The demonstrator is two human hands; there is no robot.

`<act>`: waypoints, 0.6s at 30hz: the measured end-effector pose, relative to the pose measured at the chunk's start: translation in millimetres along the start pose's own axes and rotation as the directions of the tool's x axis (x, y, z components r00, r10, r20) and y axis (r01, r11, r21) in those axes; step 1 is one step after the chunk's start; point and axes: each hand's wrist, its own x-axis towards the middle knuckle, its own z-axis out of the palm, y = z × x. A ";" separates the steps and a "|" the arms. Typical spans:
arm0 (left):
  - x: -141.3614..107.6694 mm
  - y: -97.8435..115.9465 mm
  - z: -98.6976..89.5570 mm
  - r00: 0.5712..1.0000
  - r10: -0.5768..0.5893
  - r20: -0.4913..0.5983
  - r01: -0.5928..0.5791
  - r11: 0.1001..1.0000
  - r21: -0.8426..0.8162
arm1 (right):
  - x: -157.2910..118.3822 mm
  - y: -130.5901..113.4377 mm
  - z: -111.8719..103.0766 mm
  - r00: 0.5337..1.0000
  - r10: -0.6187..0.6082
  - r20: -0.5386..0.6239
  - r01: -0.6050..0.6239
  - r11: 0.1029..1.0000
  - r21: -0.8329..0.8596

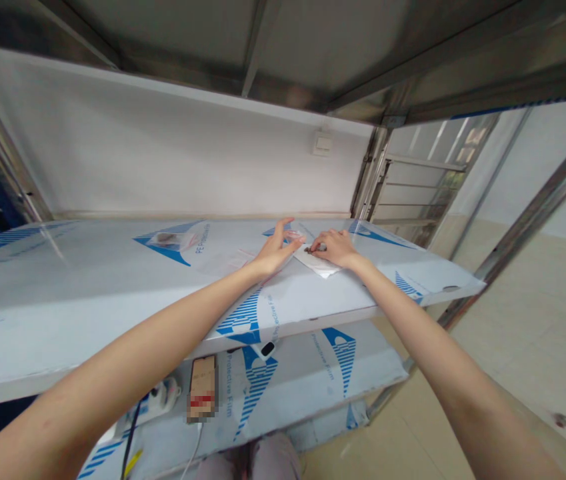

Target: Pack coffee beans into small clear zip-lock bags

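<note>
Both of my hands are over the film-covered metal shelf (163,313). My left hand (277,250) has its thumb and fingers apart, beside some crinkled clear plastic (291,235). To its right, my right hand (335,248) is bent with the fingertips drawn together at a few small dark brown pieces (309,251). The pieces are too small to name. They are at a white sheet or packet (323,268), lying flat partly under my right hand. More thin clear plastic seems to lie by my left wrist.
A small clear packet (167,239) with something brownish lies farther left on the shelf. Below, a lower shelf (303,373) bears a phone (203,390) with a white cable and a white device (267,349). A metal shelf hangs overhead; metal posts (523,233) flank both sides.
</note>
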 end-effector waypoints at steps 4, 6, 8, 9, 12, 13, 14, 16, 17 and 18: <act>2.2 -1.3 -1.0 1.000 0.000 -0.004 0.000 1.000 -0.014 | -0.1 -2.6 0.4 0.999 -0.046 -0.001 0.046 0.999 -0.010; 4.1 -2.2 -1.7 1.000 -0.006 -0.009 0.006 1.000 -0.018 | -0.5 -4.4 -0.5 0.998 -0.060 0.004 0.060 0.998 -0.014; 5.8 -3.5 -2.3 1.000 -0.012 -0.020 0.011 1.000 -0.020 | -0.6 -5.2 -1.0 0.999 -0.053 -0.004 0.053 0.999 0.006; 6.4 -4.0 -2.5 1.000 -0.013 -0.022 0.013 1.000 -0.022 | -0.3 -4.9 -0.8 0.999 -0.042 -0.015 0.043 0.999 0.029; 5.9 -4.1 -3.2 1.000 -0.012 -0.017 0.011 1.000 -0.029 | 3.1 -0.3 0.7 0.997 0.000 -0.074 0.015 0.980 0.198; 5.1 -3.4 -3.4 1.000 -0.013 -0.012 0.012 1.000 -0.029 | 5.0 2.2 0.8 0.995 0.012 -0.100 0.019 0.954 0.300; 4.0 -2.6 -3.6 1.000 -0.016 -0.006 0.015 1.000 -0.025 | 7.1 4.6 0.3 0.992 0.025 -0.126 0.031 0.908 0.418; 1.7 -0.2 -3.7 1.000 -0.021 0.005 0.021 1.000 -0.010 | 10.8 8.1 -3.2 0.982 0.052 -0.183 0.079 0.765 0.639; 0.5 1.1 -3.6 1.000 -0.022 0.012 0.022 1.000 0.000 | 11.9 8.6 -6.4 0.975 0.059 -0.213 0.115 0.688 0.717; -0.6 2.4 -3.4 1.000 -0.021 0.019 0.021 1.000 0.011 | 12.3 8.1 -10.3 0.969 0.057 -0.239 0.153 0.623 0.767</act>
